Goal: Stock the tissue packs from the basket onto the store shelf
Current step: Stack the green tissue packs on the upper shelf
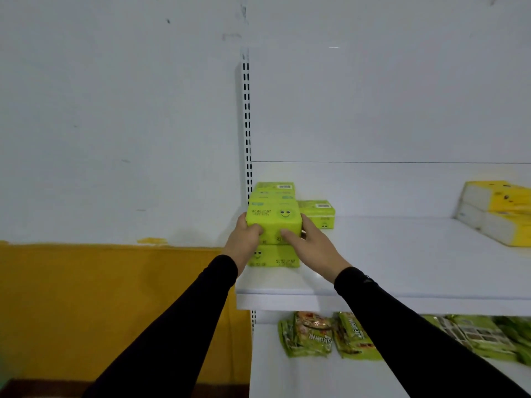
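**A:** What do the packs say?

**B:** The top green tissue pack (274, 220) in the middle of the frame has a smiley face and some dark print. The print is too small to read. The pack under it (275, 256) has a smiley too.

**A:** Who holds the top one?

**B:** Both hands. The left hand (246, 237) grips its left end with the thumb on the front. The right hand (311, 244) grips its right end, thumb on the front too. It sits on the lower pack, near the left end of the white shelf (388, 271).

**A:** What else is there?

**B:** More green packs (274, 191) are stacked behind, and one (317, 214) stands just beside them. Yellow packs (500, 211) at the right are cut off by the edge. Below the shelf lie green snack bags (314, 334); their writing is upside down and hard to read.
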